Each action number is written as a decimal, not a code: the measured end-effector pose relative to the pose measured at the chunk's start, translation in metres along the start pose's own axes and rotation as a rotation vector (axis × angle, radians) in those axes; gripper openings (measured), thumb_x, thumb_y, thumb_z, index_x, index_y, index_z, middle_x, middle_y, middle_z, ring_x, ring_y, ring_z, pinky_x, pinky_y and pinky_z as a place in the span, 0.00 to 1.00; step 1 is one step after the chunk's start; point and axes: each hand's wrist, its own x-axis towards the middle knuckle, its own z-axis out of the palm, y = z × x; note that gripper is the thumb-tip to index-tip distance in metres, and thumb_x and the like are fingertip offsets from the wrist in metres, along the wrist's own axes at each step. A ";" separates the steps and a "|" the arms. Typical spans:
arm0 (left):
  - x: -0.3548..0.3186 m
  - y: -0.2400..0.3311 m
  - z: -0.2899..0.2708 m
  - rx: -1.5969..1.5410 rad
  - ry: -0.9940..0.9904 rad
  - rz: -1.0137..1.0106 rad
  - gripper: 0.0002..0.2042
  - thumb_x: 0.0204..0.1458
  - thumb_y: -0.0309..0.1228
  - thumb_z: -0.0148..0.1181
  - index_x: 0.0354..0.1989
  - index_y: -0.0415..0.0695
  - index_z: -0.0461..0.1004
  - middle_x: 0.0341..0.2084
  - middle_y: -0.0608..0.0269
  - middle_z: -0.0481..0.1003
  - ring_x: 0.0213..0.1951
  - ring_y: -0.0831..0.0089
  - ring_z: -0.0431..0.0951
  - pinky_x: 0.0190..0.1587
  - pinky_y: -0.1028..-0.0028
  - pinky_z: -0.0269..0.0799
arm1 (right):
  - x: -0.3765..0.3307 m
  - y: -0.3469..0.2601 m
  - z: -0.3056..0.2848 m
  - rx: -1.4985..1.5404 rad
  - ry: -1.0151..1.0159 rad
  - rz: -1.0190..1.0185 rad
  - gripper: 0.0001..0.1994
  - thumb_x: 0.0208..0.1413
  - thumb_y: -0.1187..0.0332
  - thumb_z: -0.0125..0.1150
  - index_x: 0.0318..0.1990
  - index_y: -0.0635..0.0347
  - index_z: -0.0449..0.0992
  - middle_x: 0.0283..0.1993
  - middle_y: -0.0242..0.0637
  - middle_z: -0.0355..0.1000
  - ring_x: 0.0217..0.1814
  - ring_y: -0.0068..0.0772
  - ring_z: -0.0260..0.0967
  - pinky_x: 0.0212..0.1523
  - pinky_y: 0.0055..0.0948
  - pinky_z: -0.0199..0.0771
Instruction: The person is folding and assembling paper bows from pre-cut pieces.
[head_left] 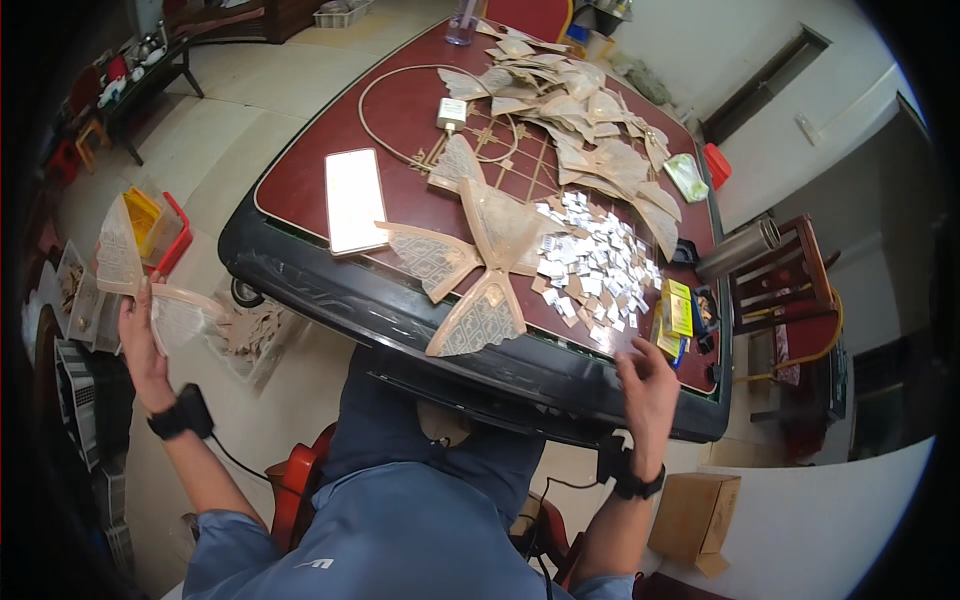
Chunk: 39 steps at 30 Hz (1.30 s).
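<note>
Out to the left, past the table's side, my left hand [143, 335] grips a beige, butterfly-shaped lace piece [185, 315] at its narrow middle, one patterned wing up and the other hanging to the right. My right hand [650, 388] hovers over the table's front edge with nothing visible in it, fingers bent and the thumb apart from them. Nearest to it on the maroon table is a pile of small white and brown square pieces [595, 265]. More lace butterfly pieces [500, 225] overlap left of that pile, one wing reaching over the table's front rim.
A large heap of lace pieces [590, 110] covers the far table. A white-screened phone [354, 202], charger [451, 114] with looped cable, and yellow box [676, 308] also lie there. On the floor at left stand a clear bin of scraps [250, 335] and a red basket [178, 245].
</note>
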 end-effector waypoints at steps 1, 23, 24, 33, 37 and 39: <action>0.025 -0.020 -0.034 0.154 0.045 -0.010 0.26 0.59 0.34 0.58 0.63 0.39 0.59 0.52 0.53 0.72 0.52 0.68 0.73 0.56 0.70 0.67 | 0.003 0.001 0.006 -0.093 -0.021 -0.041 0.16 0.54 0.67 0.65 0.48 0.64 0.76 0.34 0.43 0.77 0.34 0.34 0.75 0.40 0.29 0.73; -0.218 0.011 0.327 -0.225 -1.124 -0.490 0.11 0.61 0.23 0.53 0.50 0.32 0.71 0.42 0.50 0.78 0.45 0.67 0.79 0.52 0.72 0.75 | 0.036 -0.011 0.022 -0.311 -0.178 -0.100 0.10 0.48 0.72 0.67 0.38 0.65 0.78 0.32 0.45 0.76 0.31 0.41 0.74 0.34 0.33 0.72; -0.225 0.005 0.337 -0.210 -1.126 -0.520 0.12 0.60 0.24 0.54 0.50 0.32 0.72 0.43 0.52 0.78 0.46 0.70 0.79 0.52 0.74 0.74 | 0.029 -0.017 0.021 -0.305 -0.177 -0.101 0.10 0.48 0.72 0.67 0.38 0.65 0.78 0.32 0.45 0.76 0.31 0.41 0.74 0.34 0.33 0.72; -0.275 -0.012 0.364 -0.225 -0.992 -0.483 0.10 0.57 0.24 0.60 0.45 0.32 0.77 0.39 0.59 0.79 0.41 0.78 0.78 0.46 0.79 0.74 | -0.044 -0.041 0.037 0.796 -0.261 0.129 0.09 0.57 0.74 0.63 0.43 0.70 0.78 0.36 0.38 0.78 0.33 0.22 0.75 0.32 0.19 0.76; -0.269 -0.018 0.358 -0.150 -0.890 -0.438 0.10 0.57 0.22 0.59 0.46 0.32 0.77 0.37 0.58 0.80 0.36 0.78 0.78 0.42 0.78 0.77 | -0.054 -0.049 0.043 0.436 -0.036 -0.127 0.07 0.58 0.75 0.61 0.42 0.69 0.77 0.35 0.38 0.77 0.31 0.21 0.75 0.29 0.19 0.75; -0.271 -0.017 0.356 -0.176 -0.889 -0.434 0.10 0.57 0.22 0.59 0.46 0.32 0.77 0.36 0.60 0.80 0.36 0.79 0.78 0.40 0.80 0.76 | -0.054 -0.052 0.046 0.440 -0.100 -0.235 0.06 0.59 0.75 0.60 0.40 0.69 0.77 0.32 0.35 0.75 0.30 0.20 0.74 0.28 0.18 0.75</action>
